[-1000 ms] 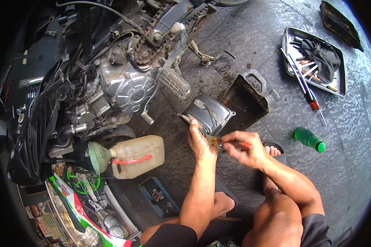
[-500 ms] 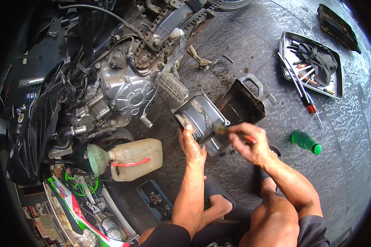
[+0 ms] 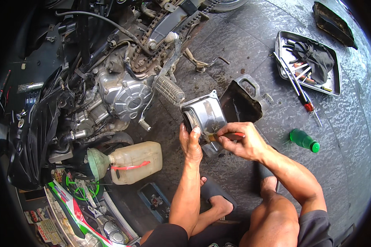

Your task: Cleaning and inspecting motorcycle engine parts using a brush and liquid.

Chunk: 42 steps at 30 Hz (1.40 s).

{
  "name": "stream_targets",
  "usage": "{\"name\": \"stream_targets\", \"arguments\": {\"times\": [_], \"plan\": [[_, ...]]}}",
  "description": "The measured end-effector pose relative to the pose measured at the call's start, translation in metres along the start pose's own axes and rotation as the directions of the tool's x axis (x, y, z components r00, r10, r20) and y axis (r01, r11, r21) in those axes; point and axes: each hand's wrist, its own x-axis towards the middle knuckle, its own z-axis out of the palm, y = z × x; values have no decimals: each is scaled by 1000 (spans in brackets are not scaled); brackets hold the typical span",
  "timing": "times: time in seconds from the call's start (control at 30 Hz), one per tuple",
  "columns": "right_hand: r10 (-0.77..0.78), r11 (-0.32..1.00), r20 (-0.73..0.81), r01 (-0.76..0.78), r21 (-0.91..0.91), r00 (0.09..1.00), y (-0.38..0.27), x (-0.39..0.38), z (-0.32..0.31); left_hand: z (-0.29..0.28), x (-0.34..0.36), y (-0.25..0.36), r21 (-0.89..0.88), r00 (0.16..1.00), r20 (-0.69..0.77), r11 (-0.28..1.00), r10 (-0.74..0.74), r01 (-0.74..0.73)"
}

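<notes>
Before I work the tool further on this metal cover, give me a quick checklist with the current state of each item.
1. Cover steadied: ok. The left hand grips the near edge of the silver metal engine cover.
2. Tool held firmly: ok. The right hand pinches a small wooden-handled tool lying across the cover's edge.
3. Tool tip seated: cannot tell, the fingers hide it.
4. Catch tray in place: ok. The black drain tray sits right behind the cover.
5. Spare tools at hand: ok. Screwdrivers lie in the metal tool tray to the right.
6. Feet out of the way: ok. The sandalled foot is behind the hands.
</notes>
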Motion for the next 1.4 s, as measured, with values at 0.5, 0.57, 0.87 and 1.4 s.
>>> {"name": "stream_targets", "arguments": {"times": [0.5,0.57,0.87,1.4], "plan": [[458,808,-213,-304,505,863,29,-15,-13,-16,6,4,-281,985,-68,950,-161,136],[440,846,-174,-341,411,881,26,-28,-10,-19,9,3,-291,983,-98,949,-157,123],[-210,957,-269,141,-255,940,27,6,-38,-27,9,10,-196,928,161,910,-337,365],[-302,826,264,390,-406,916,-5,-26,3,-11,18,23,86,964,182,980,-192,179]]}}
